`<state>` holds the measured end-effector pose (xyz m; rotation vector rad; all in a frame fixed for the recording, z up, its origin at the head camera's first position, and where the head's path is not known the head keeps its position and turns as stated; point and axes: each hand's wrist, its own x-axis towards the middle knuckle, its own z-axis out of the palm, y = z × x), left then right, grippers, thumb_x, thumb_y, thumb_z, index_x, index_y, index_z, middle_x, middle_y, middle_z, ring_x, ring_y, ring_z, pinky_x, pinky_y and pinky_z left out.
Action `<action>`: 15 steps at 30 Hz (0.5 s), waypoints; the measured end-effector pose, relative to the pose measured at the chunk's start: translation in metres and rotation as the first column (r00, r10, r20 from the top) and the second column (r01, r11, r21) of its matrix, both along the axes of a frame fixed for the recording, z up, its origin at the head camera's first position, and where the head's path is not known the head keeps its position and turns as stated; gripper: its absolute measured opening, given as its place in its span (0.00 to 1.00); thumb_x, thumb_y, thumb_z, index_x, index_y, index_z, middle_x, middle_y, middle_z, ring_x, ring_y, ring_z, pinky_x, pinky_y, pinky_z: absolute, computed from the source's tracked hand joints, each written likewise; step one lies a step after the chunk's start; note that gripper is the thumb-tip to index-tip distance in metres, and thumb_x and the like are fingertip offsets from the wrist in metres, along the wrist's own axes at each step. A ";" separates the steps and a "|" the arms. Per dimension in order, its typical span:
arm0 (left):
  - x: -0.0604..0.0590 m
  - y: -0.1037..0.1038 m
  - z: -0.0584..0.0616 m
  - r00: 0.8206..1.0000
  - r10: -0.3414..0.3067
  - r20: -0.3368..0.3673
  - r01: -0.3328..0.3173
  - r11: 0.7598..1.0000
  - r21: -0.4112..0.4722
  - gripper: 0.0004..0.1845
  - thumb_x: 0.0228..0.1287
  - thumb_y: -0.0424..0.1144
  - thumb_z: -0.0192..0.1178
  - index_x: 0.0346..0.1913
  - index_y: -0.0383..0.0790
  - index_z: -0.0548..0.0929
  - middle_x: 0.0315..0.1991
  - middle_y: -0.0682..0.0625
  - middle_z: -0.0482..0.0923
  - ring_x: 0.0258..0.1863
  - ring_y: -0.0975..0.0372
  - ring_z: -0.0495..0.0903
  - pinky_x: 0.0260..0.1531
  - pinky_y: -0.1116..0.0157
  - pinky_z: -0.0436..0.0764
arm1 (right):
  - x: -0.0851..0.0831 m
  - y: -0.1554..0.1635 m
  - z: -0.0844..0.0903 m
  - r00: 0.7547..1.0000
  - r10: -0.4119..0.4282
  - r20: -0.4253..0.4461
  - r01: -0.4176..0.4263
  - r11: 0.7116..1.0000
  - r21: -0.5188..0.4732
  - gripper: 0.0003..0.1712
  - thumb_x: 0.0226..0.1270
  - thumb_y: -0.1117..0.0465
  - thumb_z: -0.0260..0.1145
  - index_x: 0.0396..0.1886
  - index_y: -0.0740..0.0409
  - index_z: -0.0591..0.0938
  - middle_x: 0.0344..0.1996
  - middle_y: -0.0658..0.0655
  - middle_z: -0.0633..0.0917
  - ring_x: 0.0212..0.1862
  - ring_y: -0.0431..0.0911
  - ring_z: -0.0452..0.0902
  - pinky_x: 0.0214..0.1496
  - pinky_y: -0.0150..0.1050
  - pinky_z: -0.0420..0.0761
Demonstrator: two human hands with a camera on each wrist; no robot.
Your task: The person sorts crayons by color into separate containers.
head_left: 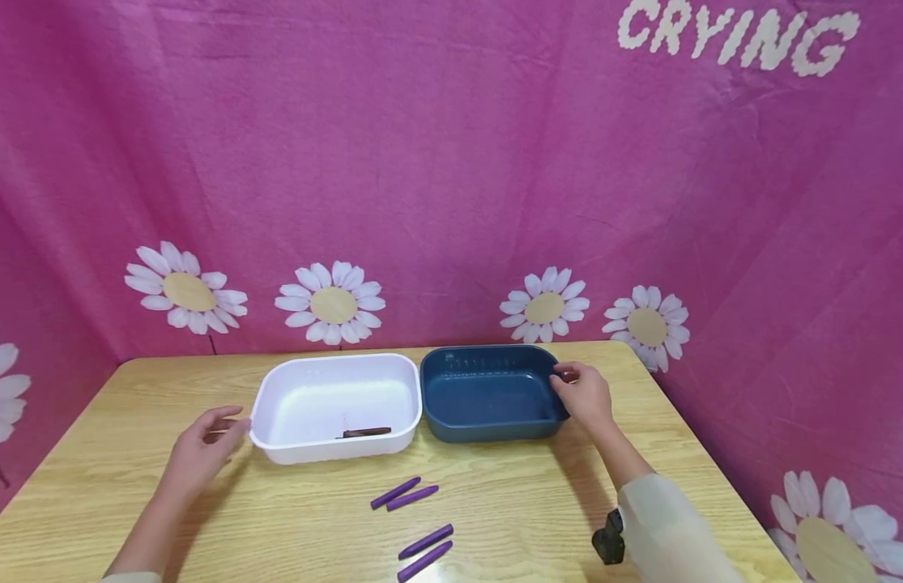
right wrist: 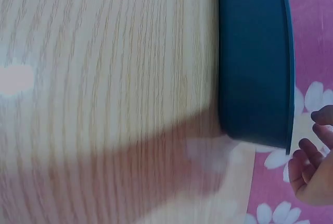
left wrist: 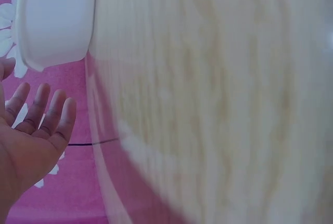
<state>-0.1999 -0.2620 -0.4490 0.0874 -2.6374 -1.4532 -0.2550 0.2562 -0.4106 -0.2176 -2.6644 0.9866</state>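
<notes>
A white plastic bin [head_left: 334, 453] stands on the table, with dark brown crayons [head_left: 367, 432] lying by its front wall. Beside it on the right is a dark blue bin [head_left: 495, 432] with nothing visible inside. My left hand [head_left: 204, 444] is at the white bin's left side, thumb tip right by the rim; its fingers spread loosely in the left wrist view. At the blue bin's right end is my right hand [head_left: 585, 395], fingertips over the rim, fingers loosely bent and parted in the right wrist view. Several purple crayons [head_left: 425, 542] lie in pairs in front of the bins.
The wooden table [head_left: 298, 526] ends just behind the bins, against a pink cloth [head_left: 436, 162] with printed daisies. A small black device [head_left: 608, 538] sits at my right sleeve [head_left: 670, 526].
</notes>
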 end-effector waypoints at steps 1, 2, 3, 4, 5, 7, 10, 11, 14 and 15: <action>0.001 -0.001 0.001 1.000 0.002 -0.001 -0.002 1.000 -0.005 0.30 0.67 0.53 0.52 0.62 0.34 0.68 0.53 0.34 0.74 0.33 0.84 0.69 0.34 0.70 0.80 | 0.000 0.002 -0.001 1.000 -0.007 0.001 0.007 1.000 -0.008 0.18 0.61 0.59 0.62 0.48 0.64 0.81 0.39 0.66 0.82 0.41 0.55 0.78 0.43 0.45 0.75; 0.003 -0.001 0.002 1.000 0.005 -0.007 -0.005 1.000 -0.012 0.30 0.67 0.52 0.53 0.62 0.34 0.69 0.53 0.34 0.74 0.33 0.84 0.69 0.34 0.71 0.80 | 0.000 0.005 -0.001 1.000 -0.010 0.002 0.011 1.000 -0.016 0.18 0.61 0.59 0.62 0.48 0.65 0.81 0.40 0.67 0.82 0.42 0.56 0.78 0.43 0.45 0.75; 0.004 -0.001 0.003 1.000 0.009 -0.013 -0.009 1.000 -0.015 0.29 0.67 0.52 0.53 0.62 0.34 0.69 0.52 0.34 0.74 0.33 0.84 0.69 0.33 0.70 0.80 | 0.000 0.007 -0.002 1.000 -0.014 0.004 0.015 1.000 -0.020 0.18 0.61 0.59 0.62 0.48 0.65 0.81 0.40 0.68 0.82 0.42 0.56 0.78 0.43 0.45 0.75; 0.006 -0.002 0.004 1.000 0.009 -0.020 -0.009 1.000 -0.019 0.29 0.67 0.52 0.53 0.62 0.34 0.69 0.52 0.34 0.75 0.33 0.84 0.69 0.33 0.70 0.80 | 0.001 0.009 -0.002 1.000 -0.018 0.007 0.018 1.000 -0.025 0.19 0.61 0.59 0.62 0.49 0.65 0.81 0.40 0.68 0.82 0.42 0.57 0.78 0.43 0.45 0.75; 0.007 -0.002 0.005 1.000 0.009 -0.029 -0.010 1.000 -0.022 0.28 0.67 0.51 0.53 0.62 0.34 0.70 0.51 0.35 0.75 0.33 0.84 0.69 0.32 0.70 0.81 | 0.001 0.011 -0.003 1.000 -0.021 0.010 0.021 0.999 -0.027 0.19 0.61 0.59 0.61 0.49 0.65 0.81 0.41 0.69 0.82 0.43 0.57 0.78 0.43 0.46 0.75; 0.010 -0.001 0.007 0.999 0.011 -0.044 -0.012 0.999 -0.032 0.28 0.66 0.51 0.54 0.61 0.34 0.70 0.49 0.37 0.76 0.33 0.85 0.69 0.32 0.69 0.80 | 0.001 0.014 -0.005 1.000 -0.020 0.016 0.021 0.999 -0.032 0.20 0.61 0.59 0.61 0.50 0.66 0.80 0.42 0.70 0.81 0.44 0.58 0.78 0.45 0.48 0.75; 0.015 0.000 0.011 0.997 0.011 -0.077 -0.016 0.998 -0.060 0.26 0.66 0.50 0.55 0.59 0.35 0.72 0.45 0.45 0.79 0.33 0.85 0.68 0.31 0.71 0.79 | 0.003 0.018 -0.008 0.999 -0.024 0.032 0.025 0.999 -0.033 0.20 0.62 0.59 0.61 0.51 0.67 0.79 0.43 0.71 0.81 0.46 0.60 0.77 0.47 0.51 0.74; 0.017 0.000 0.012 0.996 0.009 -0.090 -0.015 0.997 -0.072 0.25 0.66 0.49 0.55 0.58 0.35 0.73 0.43 0.49 0.79 0.33 0.85 0.68 0.31 0.71 0.79 | 0.003 0.019 -0.009 0.999 -0.025 0.038 0.026 0.999 -0.035 0.21 0.62 0.60 0.61 0.52 0.67 0.78 0.43 0.71 0.81 0.46 0.60 0.77 0.48 0.51 0.74; 0.023 0.001 0.014 0.992 -0.005 -0.128 -0.006 0.996 -0.091 0.22 0.66 0.46 0.56 0.57 0.35 0.75 0.39 0.59 0.77 0.34 0.85 0.69 0.31 0.73 0.78 | 0.005 0.021 -0.012 0.998 -0.028 0.051 0.030 0.999 -0.039 0.22 0.62 0.60 0.61 0.53 0.68 0.76 0.43 0.72 0.81 0.46 0.61 0.77 0.48 0.52 0.74; 0.025 0.002 0.015 0.990 -0.011 -0.142 -0.003 0.995 -0.098 0.21 0.66 0.45 0.57 0.56 0.35 0.75 0.39 0.61 0.77 0.34 0.85 0.70 0.31 0.74 0.77 | 0.005 0.021 -0.012 0.998 -0.029 0.055 0.032 0.998 -0.046 0.23 0.62 0.60 0.61 0.54 0.67 0.76 0.43 0.72 0.81 0.46 0.61 0.76 0.48 0.51 0.74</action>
